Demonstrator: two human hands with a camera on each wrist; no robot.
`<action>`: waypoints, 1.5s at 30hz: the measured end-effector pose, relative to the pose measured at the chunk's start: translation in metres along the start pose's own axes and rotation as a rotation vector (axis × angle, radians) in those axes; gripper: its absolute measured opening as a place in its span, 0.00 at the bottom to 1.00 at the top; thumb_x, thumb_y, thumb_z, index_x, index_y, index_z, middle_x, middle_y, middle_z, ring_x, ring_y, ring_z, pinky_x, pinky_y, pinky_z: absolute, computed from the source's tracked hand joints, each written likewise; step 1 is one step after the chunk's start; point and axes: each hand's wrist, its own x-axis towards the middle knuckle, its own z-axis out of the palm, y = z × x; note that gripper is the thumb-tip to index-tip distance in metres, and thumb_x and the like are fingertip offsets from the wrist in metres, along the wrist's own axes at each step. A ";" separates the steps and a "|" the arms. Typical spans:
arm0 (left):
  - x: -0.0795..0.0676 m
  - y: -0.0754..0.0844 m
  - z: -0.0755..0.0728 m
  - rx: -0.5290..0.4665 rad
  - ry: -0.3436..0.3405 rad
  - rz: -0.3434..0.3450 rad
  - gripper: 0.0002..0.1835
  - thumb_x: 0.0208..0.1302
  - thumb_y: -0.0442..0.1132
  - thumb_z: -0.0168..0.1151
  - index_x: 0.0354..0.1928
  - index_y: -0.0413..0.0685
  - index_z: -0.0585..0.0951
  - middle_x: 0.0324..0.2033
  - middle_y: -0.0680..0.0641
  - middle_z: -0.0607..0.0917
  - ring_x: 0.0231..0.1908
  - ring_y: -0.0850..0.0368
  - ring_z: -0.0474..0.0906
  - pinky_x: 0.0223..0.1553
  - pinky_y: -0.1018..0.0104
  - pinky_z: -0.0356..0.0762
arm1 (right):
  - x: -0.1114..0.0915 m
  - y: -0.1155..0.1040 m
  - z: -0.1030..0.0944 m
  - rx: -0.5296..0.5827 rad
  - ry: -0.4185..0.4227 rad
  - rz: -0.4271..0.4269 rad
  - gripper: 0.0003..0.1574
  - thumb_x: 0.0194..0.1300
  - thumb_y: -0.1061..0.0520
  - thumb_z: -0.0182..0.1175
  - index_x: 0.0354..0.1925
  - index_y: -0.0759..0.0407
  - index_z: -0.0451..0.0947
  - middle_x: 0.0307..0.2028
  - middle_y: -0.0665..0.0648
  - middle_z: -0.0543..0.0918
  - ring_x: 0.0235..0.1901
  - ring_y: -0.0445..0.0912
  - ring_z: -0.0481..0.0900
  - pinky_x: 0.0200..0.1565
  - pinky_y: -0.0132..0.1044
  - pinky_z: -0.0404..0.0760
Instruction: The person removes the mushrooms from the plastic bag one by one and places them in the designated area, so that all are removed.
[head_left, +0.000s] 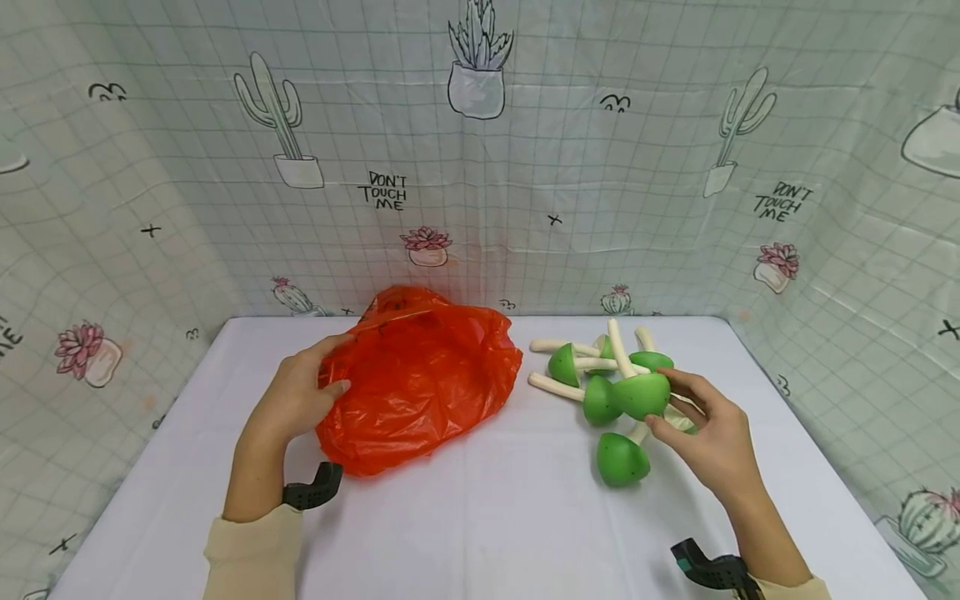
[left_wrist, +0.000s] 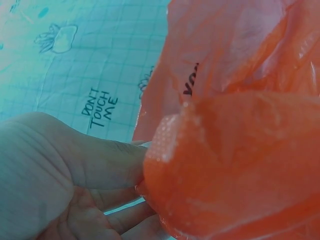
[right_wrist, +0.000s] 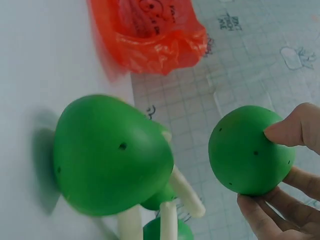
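Note:
A red plastic bag [head_left: 427,383] lies at the left of the table with its mouth spread toward the right. My left hand [head_left: 303,392] holds the bag's left edge; in the left wrist view the thumb [left_wrist: 107,157] lies along the rim and the other fingers go behind the plastic. At the right, my right hand [head_left: 712,437] grips a toy mushroom by its green cap [head_left: 642,396], the pale stem pointing up and away. In the right wrist view that cap [right_wrist: 250,150] sits between thumb and fingers. Several similar mushrooms [head_left: 621,460] lie heaped beneath and beside it.
A white cloth covers the table [head_left: 465,533]. Behind and at both sides hangs a grid-patterned curtain [head_left: 525,167] with cactus drawings. Dark wrist-camera mounts [head_left: 313,487] sit on both wrists.

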 end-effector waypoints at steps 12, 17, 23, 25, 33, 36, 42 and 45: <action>0.000 0.002 0.001 0.003 -0.007 0.002 0.35 0.73 0.28 0.61 0.79 0.39 0.64 0.72 0.29 0.70 0.67 0.28 0.69 0.61 0.32 0.76 | -0.023 0.020 -0.018 0.001 -0.017 -0.017 0.42 0.48 0.84 0.70 0.63 0.70 0.77 0.60 0.54 0.81 0.59 0.31 0.77 0.60 0.24 0.77; 0.000 0.002 0.002 0.003 -0.013 0.000 0.35 0.73 0.28 0.61 0.79 0.38 0.64 0.72 0.29 0.70 0.67 0.28 0.69 0.61 0.32 0.76 | -0.029 0.027 -0.023 0.001 -0.035 -0.043 0.44 0.44 0.86 0.68 0.62 0.71 0.77 0.60 0.52 0.81 0.61 0.32 0.76 0.61 0.25 0.77; 0.000 0.003 0.002 0.001 -0.010 -0.004 0.35 0.72 0.28 0.61 0.79 0.39 0.64 0.72 0.29 0.70 0.68 0.27 0.69 0.62 0.32 0.75 | -0.033 0.034 -0.027 0.000 -0.052 -0.043 0.45 0.43 0.87 0.68 0.62 0.72 0.77 0.59 0.51 0.81 0.62 0.32 0.75 0.61 0.24 0.76; 0.000 0.004 0.001 0.003 -0.010 -0.001 0.35 0.72 0.28 0.61 0.79 0.39 0.64 0.72 0.29 0.70 0.67 0.27 0.69 0.61 0.32 0.75 | -0.035 0.037 -0.028 -0.001 -0.057 -0.036 0.45 0.42 0.87 0.68 0.62 0.72 0.77 0.59 0.51 0.81 0.62 0.32 0.75 0.60 0.24 0.77; 0.000 0.003 0.001 0.002 -0.018 -0.005 0.35 0.72 0.28 0.62 0.79 0.39 0.64 0.72 0.29 0.70 0.67 0.28 0.69 0.61 0.32 0.76 | -0.037 0.049 -0.029 -0.012 -0.092 -0.016 0.46 0.42 0.87 0.68 0.62 0.74 0.75 0.60 0.53 0.79 0.63 0.27 0.71 0.59 0.22 0.76; -0.001 0.004 0.001 -0.001 -0.022 -0.011 0.35 0.73 0.28 0.62 0.79 0.40 0.64 0.72 0.29 0.70 0.67 0.28 0.69 0.62 0.32 0.76 | -0.038 0.054 -0.028 -0.016 -0.107 0.005 0.46 0.42 0.86 0.69 0.63 0.74 0.75 0.61 0.53 0.78 0.63 0.25 0.70 0.59 0.21 0.76; -0.001 0.003 0.001 -0.002 -0.023 -0.015 0.35 0.73 0.28 0.62 0.79 0.39 0.64 0.72 0.29 0.69 0.68 0.28 0.69 0.61 0.32 0.76 | -0.040 0.062 -0.028 -0.022 -0.128 0.034 0.47 0.43 0.86 0.70 0.64 0.72 0.75 0.60 0.52 0.78 0.62 0.23 0.69 0.58 0.20 0.75; 0.000 0.003 0.001 0.002 -0.018 -0.007 0.35 0.72 0.28 0.62 0.79 0.39 0.64 0.72 0.29 0.70 0.67 0.28 0.69 0.61 0.32 0.76 | -0.041 0.065 -0.029 -0.006 -0.140 0.046 0.46 0.44 0.85 0.69 0.64 0.71 0.75 0.61 0.51 0.78 0.62 0.25 0.70 0.59 0.19 0.75</action>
